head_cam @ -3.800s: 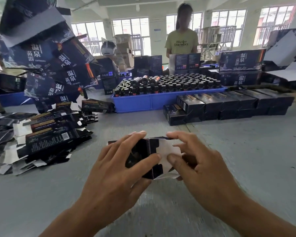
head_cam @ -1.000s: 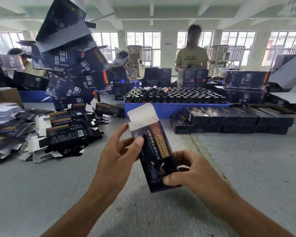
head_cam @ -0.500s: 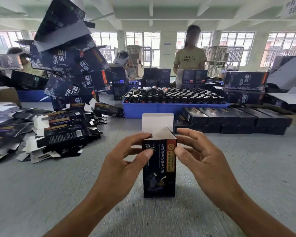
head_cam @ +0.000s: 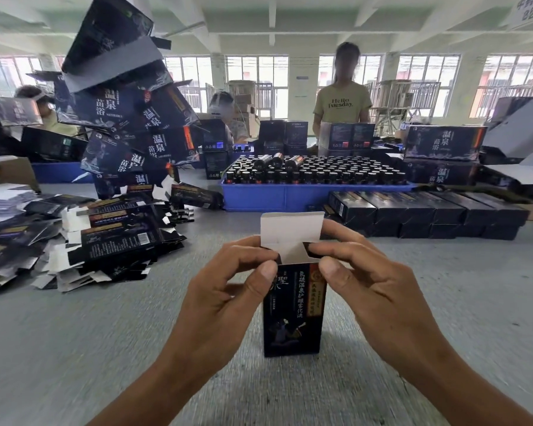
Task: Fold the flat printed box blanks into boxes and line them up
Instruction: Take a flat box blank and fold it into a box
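Observation:
A black printed box (head_cam: 293, 315) stands upright on the grey table in front of me, its white top lid flap raised and open. My left hand (head_cam: 225, 290) pinches the box's upper left corner between thumb and fingers. My right hand (head_cam: 366, 284) pinches the upper right corner, with fingers on the small side flap. A heap of flat box blanks (head_cam: 105, 238) lies on the table to the left. A row of folded black boxes (head_cam: 425, 210) lies lined up at the back right.
A blue tray (head_cam: 290, 195) full of dark bottles stands behind the box. Larger black cartons (head_cam: 130, 130) are piled high at the left and stacked at the right (head_cam: 443, 146). A person in a yellow shirt (head_cam: 342, 103) stands across the table.
The box went from being held tilted in the air to standing upright on the table. Both hands now pinch its top corners at the flaps.

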`<state>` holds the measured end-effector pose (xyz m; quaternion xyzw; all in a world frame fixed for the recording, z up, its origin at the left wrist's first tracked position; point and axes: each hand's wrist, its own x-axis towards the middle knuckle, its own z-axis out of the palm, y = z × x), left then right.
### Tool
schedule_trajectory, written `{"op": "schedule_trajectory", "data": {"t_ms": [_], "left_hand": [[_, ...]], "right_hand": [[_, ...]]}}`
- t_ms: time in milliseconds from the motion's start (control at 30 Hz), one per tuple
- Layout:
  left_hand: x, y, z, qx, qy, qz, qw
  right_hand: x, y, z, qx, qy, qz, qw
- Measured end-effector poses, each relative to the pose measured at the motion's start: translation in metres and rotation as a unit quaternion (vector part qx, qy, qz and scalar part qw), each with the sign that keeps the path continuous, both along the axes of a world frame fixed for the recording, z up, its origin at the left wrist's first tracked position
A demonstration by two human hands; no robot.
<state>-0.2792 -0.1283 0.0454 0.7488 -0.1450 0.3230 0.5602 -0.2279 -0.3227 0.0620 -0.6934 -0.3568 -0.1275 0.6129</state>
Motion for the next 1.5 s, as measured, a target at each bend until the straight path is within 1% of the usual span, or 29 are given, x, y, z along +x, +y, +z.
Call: {"op": "schedule_trajectory", "data": {"t_ms": [167, 333, 500, 633, 733, 833, 967, 1200, 1300, 1400, 1500], "left_hand": [[-0.001, 0.000, 0.001, -0.002, -0.001, -0.002, 1.000], [-0.001, -0.001, 0.002, 0.007, 0.001, 0.011, 1.000], [-0.002, -0.002, 0.003, 0.022, -0.004, 0.020, 1.000], [-0.005, -0.004, 0.005, 0.002, 0.003, 0.013, 1.000], [-0.006, -0.008, 0.006, -0.037, 0.004, 0.010, 0.999], [-0.004, -0.012, 0.005, -0.061, -0.006, 0.025, 0.998], [-0.004, -0.014, 0.006, -0.062, -0.018, 0.028, 0.998], [-0.004, -0.012, 0.006, -0.114, 0.006, 0.001, 0.993], [-0.005, -0.010, 0.005, -0.084, -0.004, 0.006, 0.996], [-0.004, -0.007, 0.003, -0.012, -0.040, 0.031, 0.999], [-0.002, -0.003, 0.001, 0.042, -0.074, 0.054, 0.995]], "right_hand": [[-0.001, 0.000, 0.000, 0.045, 0.031, 0.013, 0.998], [-0.004, -0.001, 0.004, 0.016, 0.016, -0.010, 1.000], [-0.009, 0.000, 0.007, 0.025, 0.024, 0.000, 0.999], [-0.010, 0.002, 0.009, 0.051, 0.025, -0.012, 0.998], [-0.008, 0.003, 0.008, 0.059, 0.035, -0.013, 0.998], [-0.006, 0.003, 0.007, 0.061, 0.036, -0.015, 0.997], [-0.006, 0.002, 0.007, 0.053, 0.034, -0.021, 0.998], [-0.007, 0.001, 0.010, 0.048, 0.029, -0.029, 0.998], [-0.006, 0.000, 0.010, 0.050, 0.028, -0.018, 0.998], [-0.004, -0.002, 0.009, 0.026, 0.013, -0.020, 0.999], [0.000, -0.004, 0.005, 0.001, -0.014, -0.038, 0.999]]}}
